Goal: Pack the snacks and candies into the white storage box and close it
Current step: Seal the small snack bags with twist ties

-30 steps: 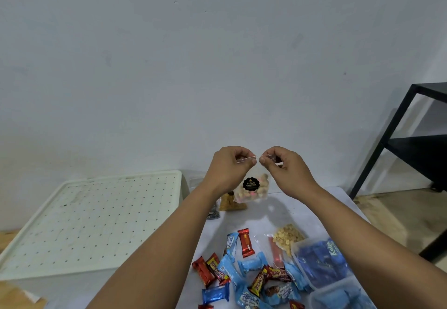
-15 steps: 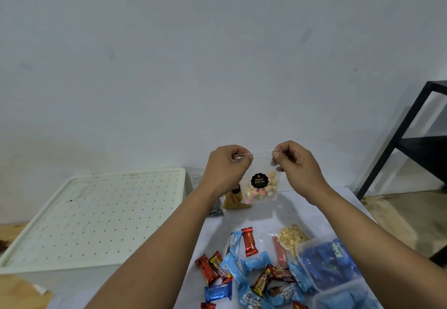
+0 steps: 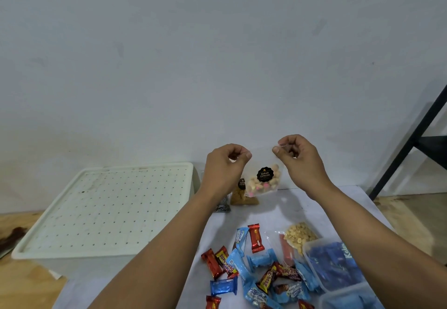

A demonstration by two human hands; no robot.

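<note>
A clear zip bag of small biscuits [image 3: 263, 183] with a round black label hangs in the air above the table's far edge. My left hand [image 3: 226, 166] pinches its top left corner and my right hand [image 3: 296, 157] pinches its top right corner. The white storage box [image 3: 106, 209] stands to the left with its perforated lid on. Several wrapped candies [image 3: 256, 267] in red, blue and brown lie scattered on the white table [image 3: 278, 209] below my arms. A clear bag of pale nuts [image 3: 300, 235] lies to their right.
Two clear plastic tubs with blue packets [image 3: 333, 265] sit at the bottom right. A bag of brown snacks [image 3: 238, 197] and a dark packet [image 3: 222, 206] stand behind my left wrist. A black metal shelf frame [image 3: 411, 139] stands at the right. The wall is close behind.
My hands have drawn apart along the top of the biscuit bag, stretching its zip edge wider. The view has shifted slightly, with the bag lower in the picture.
</note>
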